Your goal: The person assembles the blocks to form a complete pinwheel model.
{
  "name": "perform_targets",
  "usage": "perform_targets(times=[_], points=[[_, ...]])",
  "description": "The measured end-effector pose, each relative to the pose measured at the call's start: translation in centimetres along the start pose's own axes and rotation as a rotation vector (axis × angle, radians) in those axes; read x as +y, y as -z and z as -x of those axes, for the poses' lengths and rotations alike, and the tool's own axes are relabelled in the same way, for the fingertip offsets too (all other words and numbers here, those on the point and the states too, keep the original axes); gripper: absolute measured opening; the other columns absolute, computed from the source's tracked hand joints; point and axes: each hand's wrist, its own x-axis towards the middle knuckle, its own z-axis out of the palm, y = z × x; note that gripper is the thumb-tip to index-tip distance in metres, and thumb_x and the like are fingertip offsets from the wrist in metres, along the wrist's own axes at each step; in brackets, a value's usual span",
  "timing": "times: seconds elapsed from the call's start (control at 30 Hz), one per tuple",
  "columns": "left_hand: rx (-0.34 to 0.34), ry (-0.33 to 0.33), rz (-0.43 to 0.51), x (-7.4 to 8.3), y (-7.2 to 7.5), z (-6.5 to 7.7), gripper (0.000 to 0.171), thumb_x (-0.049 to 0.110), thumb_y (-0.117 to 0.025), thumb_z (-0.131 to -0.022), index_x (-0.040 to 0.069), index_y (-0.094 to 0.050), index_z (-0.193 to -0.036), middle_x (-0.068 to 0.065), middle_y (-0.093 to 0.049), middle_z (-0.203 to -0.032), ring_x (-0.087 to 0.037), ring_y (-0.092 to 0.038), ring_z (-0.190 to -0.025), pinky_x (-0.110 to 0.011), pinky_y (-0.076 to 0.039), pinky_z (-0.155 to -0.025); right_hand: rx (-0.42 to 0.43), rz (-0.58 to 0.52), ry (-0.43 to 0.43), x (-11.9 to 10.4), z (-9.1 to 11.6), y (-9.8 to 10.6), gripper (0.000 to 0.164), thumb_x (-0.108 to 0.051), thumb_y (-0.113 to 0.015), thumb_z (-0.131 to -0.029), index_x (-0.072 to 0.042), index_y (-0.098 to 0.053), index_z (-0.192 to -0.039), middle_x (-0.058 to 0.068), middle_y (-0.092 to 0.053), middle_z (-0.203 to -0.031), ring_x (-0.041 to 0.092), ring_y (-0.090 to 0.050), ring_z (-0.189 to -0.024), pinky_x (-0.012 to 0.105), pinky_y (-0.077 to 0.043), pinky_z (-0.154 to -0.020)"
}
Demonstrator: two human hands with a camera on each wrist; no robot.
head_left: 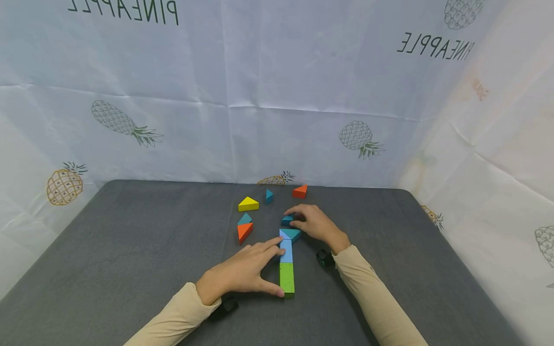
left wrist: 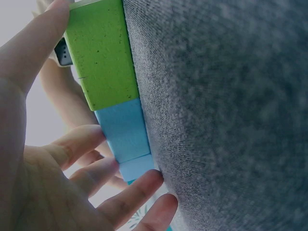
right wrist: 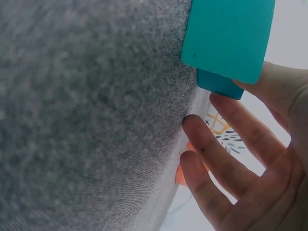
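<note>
A row of wooden blocks runs away from me: a green block (head_left: 287,278), a light-blue block (head_left: 286,252), a small light-blue triangle (head_left: 283,235) and a teal triangle (head_left: 292,233) at the far end. Spread along the row's left side, my left hand (head_left: 242,268) touches it lightly, thumb at the green block's near corner and fingertips by the light-blue pieces. Just beyond the teal triangle, my right hand (head_left: 319,224) pinches a dark blue triangular block (head_left: 286,220) between thumb and index finger. In the right wrist view, the teal triangle (right wrist: 228,36) partly hides that block.
Farther back and left lie an orange triangle (head_left: 244,232), a teal triangle block (head_left: 245,219), a yellow triangle (head_left: 248,204) and a blue triangle (head_left: 269,196). Another orange triangle (head_left: 300,191) lies near the back edge of the grey table (head_left: 130,250), before a pineapple-print curtain (head_left: 277,57).
</note>
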Motion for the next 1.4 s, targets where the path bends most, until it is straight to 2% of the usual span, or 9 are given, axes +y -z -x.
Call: perform_targets(times=[0.3, 0.5, 0.63, 1.4], points=[[-0.006, 0.004, -0.005, 0.05, 0.1, -0.03, 0.087, 0.067, -0.072, -0.077, 0.018, -0.048, -0.145, -0.003, -0.027, -0.164, -0.027, -0.04, -0.143, -0.053, -0.039, -0.109, -0.044, -0.01, -0.002, -0.2, 0.03, 0.28, 0.031, -0.013, -0.067, -0.095, -0.011, -0.068, -0.126, 0.009, -0.067, -0.127, 0.026, -0.065, -0.114, 0.045, -0.053, -0.097], [-0.004, 0.002, 0.001, 0.05, 0.1, -0.01, 0.087, 0.066, -0.073, -0.077, 0.018, -0.048, -0.145, -0.003, -0.027, -0.164, -0.027, -0.04, -0.143, -0.053, -0.039, -0.109, -0.065, -0.024, 0.019, -0.14, 0.08, 0.55, 0.029, -0.019, -0.059, -0.101, -0.01, -0.068, -0.127, 0.009, -0.068, -0.126, 0.024, -0.066, -0.113, 0.043, -0.053, -0.096], [0.0, -0.001, 0.0, 0.03, 0.06, 0.0, 0.087, 0.066, -0.073, -0.077, 0.018, -0.048, -0.145, -0.003, -0.027, -0.164, -0.027, -0.04, -0.143, -0.053, -0.039, -0.109, -0.061, -0.025, 0.038, -0.07, 0.08, 0.51, 0.027, -0.018, -0.055, -0.102, -0.01, -0.069, -0.125, 0.008, -0.07, -0.124, 0.022, -0.067, -0.11, 0.041, -0.054, -0.094], [-0.001, 0.002, 0.002, -0.04, -0.01, -0.04, 0.087, 0.067, -0.073, -0.077, 0.018, -0.048, -0.145, -0.004, -0.028, -0.164, -0.026, -0.04, -0.143, -0.053, -0.039, -0.109, -0.048, -0.039, 0.043, -0.7, 0.39, 0.28, 0.024, -0.018, -0.059, -0.1, -0.011, -0.073, -0.118, 0.005, -0.073, -0.117, 0.021, -0.067, -0.11, 0.04, -0.054, -0.094]])
